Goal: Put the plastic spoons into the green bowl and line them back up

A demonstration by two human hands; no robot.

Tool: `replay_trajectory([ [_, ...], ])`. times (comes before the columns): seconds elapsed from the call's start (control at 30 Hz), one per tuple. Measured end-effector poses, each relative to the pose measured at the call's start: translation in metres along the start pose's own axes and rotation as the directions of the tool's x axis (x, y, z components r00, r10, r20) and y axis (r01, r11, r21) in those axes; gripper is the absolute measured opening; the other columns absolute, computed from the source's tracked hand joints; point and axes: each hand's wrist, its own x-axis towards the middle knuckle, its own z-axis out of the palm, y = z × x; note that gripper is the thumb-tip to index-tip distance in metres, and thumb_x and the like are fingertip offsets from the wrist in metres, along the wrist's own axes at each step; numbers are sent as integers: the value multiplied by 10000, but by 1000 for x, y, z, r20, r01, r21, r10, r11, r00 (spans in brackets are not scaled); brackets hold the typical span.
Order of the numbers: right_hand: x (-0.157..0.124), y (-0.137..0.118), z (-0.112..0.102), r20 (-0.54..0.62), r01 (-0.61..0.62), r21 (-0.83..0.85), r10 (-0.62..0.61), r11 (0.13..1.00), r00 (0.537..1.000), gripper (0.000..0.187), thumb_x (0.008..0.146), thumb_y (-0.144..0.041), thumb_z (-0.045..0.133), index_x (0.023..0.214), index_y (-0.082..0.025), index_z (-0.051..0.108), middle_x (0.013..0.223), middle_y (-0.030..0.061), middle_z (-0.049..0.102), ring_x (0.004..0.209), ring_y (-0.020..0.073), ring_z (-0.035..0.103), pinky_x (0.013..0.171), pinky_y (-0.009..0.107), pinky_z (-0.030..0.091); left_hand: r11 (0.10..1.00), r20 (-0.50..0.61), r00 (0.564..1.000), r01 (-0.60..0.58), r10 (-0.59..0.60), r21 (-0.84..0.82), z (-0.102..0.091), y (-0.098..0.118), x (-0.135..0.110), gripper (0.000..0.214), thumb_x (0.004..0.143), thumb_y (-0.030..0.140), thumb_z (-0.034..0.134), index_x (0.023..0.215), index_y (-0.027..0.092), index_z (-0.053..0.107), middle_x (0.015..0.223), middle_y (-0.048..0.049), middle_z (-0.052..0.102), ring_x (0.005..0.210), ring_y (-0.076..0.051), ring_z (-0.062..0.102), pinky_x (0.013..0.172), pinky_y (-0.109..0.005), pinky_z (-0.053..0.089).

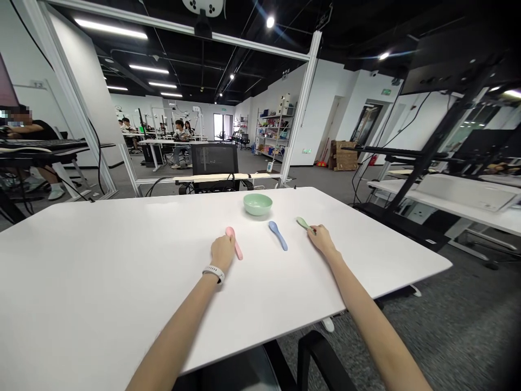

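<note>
Hands on pink spoon, green spoon

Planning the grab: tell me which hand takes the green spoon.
Right, probably: the right hand touches the green spoon, while the left hand rests on the pink spoon, with the blue spoon between them.

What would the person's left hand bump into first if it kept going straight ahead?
The left hand already seems to touch the pink spoon, so that comes first. Beyond it, the line seems to run toward the pale green bowl, though depth is hard to judge here.
</note>
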Motion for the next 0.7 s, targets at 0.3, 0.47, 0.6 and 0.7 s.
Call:
replay_trajectory([
  [0.3, -3, -4, -4, -85, -25, -17, 24, 1000, 996, 479, 999, -429, 618, 1170, -25, 809, 1151, 264, 720, 1048, 339, 686, 1001, 419, 506, 998, -41, 999, -8, 5, -56, 6, -3, 3, 611, 1079, 406, 255, 973, 153, 801, 1051, -189, 841, 978, -288, 770, 814, -361, 496],
  [0.47, -15, -42, -2, -136, 131, -12, -132, 991, 982, 490, 1025, -405, 538, 1280, -48, 754, 1160, 243, 697, 1108, 349, 654, 1051, 462, 483, 991, -77, 995, -71, 63, -111, -9, -18, 9, 619, 1079, 408, 230, 920, 156, 773, 968, -191, 821, 925, -298, 748, 807, -393, 520],
  [0.6, -34, -92, 18, 60, 152, 121, -160, 981, 985, 477, 1011, -421, 608, 1286, -60, 752, 1107, 201, 724, 983, 285, 694, 983, 361, 504, 964, -110, 968, -237, 225, -118, -20, -30, 4, 488, 1068, 433, 342, 1060, 168, 752, 1127, -190, 792, 1139, -325, 705, 990, -469, 543],
  [0.7, -46, -117, 28, 129, 115, 154, -136, 981, 982, 405, 987, -365, 643, 1224, -66, 778, 1123, 206, 740, 924, 269, 701, 919, 331, 506, 919, -76, 925, -378, 371, -113, -14, -30, -5, 440, 1022, 502, 515, 1301, 204, 680, 1441, -168, 700, 1395, -322, 596, 1175, -507, 479],
])
